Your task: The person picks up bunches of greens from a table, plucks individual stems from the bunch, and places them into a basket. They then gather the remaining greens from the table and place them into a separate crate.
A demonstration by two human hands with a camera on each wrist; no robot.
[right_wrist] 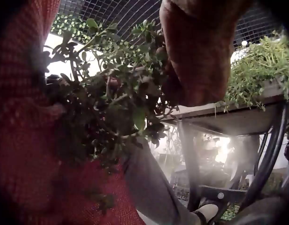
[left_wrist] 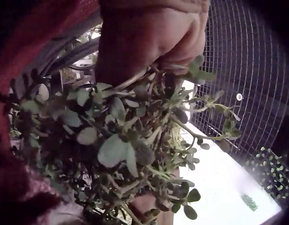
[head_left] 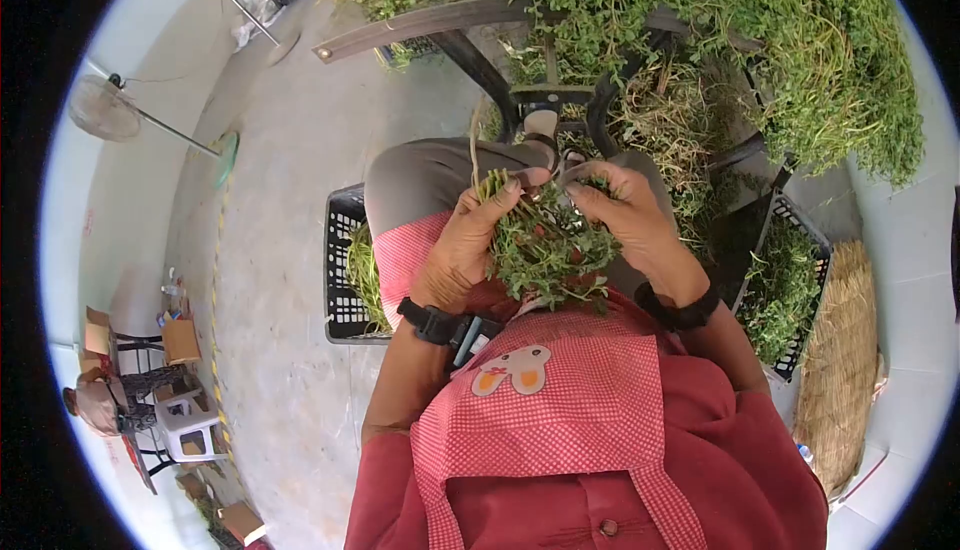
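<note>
Left hand: the left hand (head_left: pixel 462 250) is curled round the stems of a bunch of leafy green herbs (head_left: pixel 545 245), seen from the head view; a black wrist strap is worn just below it.
Right hand: the right hand (head_left: pixel 625 220) is closed on the same bunch from the other side, its fingertips pinched into the sprigs at the top.
Bunch: it is held between both hands above the lap, in front of a red checked apron (head_left: pixel 545 400). In the left wrist view its small rounded leaves (left_wrist: pixel 121 140) fill the frame under the fingers (left_wrist: pixel 154 37); in the right wrist view the sprigs (right_wrist: pixel 116 93) hang beside the hand (right_wrist: pixel 200 51).
Table: a large heap of the same greens (head_left: pixel 700 20) is piled on a bench (head_left: pixel 420 25) ahead of the knees.
Crates: one black plastic crate (head_left: pixel 340 280) stands by the left leg, another (head_left: pixel 800 280) holding greens at the right.
Floor: two standing fans (head_left: pixel 105 110) are set well apart from the person.
</note>
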